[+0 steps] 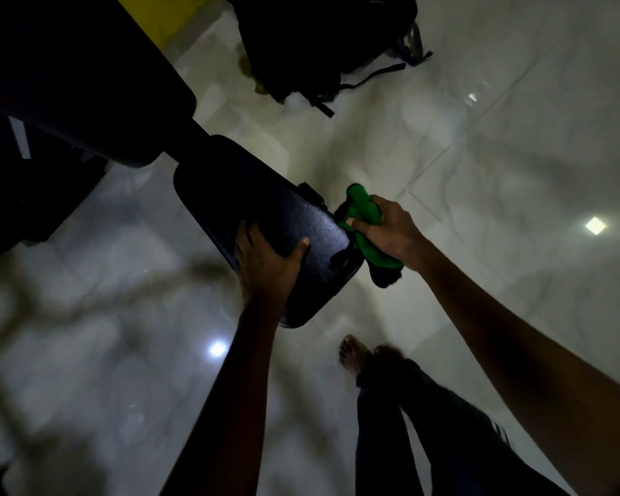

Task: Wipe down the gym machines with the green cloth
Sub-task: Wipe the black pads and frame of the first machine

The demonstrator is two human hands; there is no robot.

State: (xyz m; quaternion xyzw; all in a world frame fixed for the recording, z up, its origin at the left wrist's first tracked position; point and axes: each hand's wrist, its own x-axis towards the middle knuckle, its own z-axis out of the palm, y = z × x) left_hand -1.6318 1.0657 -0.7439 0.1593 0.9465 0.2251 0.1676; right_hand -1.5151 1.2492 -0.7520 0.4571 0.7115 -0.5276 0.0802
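A black padded bench seat of a gym machine slants from the upper left toward the middle of the view. My left hand grips the seat's near end, thumb on top and fingers wrapped under the left edge. My right hand holds the bunched green cloth against the seat's right edge. Part of the cloth hangs below my hand. A larger black back pad sits above the seat at the upper left.
A black backpack with loose straps lies on the glossy white tiled floor beyond the bench. A yellow frame part shows at the top. My bare foot and dark trouser legs stand to the lower right of the seat.
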